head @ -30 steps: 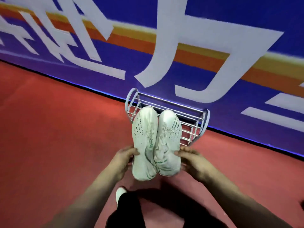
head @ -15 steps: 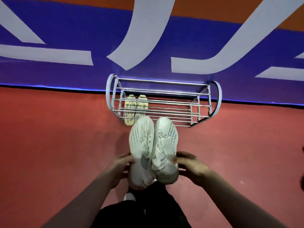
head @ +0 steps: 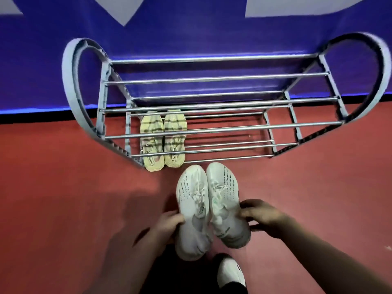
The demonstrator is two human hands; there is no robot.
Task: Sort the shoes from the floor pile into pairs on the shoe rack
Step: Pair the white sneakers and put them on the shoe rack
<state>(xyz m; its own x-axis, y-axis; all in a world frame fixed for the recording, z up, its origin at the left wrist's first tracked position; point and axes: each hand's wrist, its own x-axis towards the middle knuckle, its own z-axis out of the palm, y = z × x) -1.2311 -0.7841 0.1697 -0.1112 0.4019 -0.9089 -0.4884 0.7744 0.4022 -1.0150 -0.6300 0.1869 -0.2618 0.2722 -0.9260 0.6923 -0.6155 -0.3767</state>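
Observation:
Two white knit sneakers are held side by side, toes pointing at the rack. My left hand (head: 169,222) grips the left white sneaker (head: 194,211) by its side. My right hand (head: 262,216) grips the right white sneaker (head: 224,202). Both hang just in front of the grey metal shoe rack (head: 222,126), which stands against the blue wall. A pair of yellowish striped sneakers (head: 163,141) lies on the rack's lowest tier at the left, partly behind the bars.
The rack has several tiers of steel bars with curved grey end frames (head: 70,85). The right part of the lowest tier holds nothing. Red floor (head: 63,198) stretches on both sides. My own white shoe (head: 231,272) shows below.
The view has come much closer to the rack and tilted down. The white pair stays in both hands and sits lower, just before the rack's front edge. The yellowish pair came into sight.

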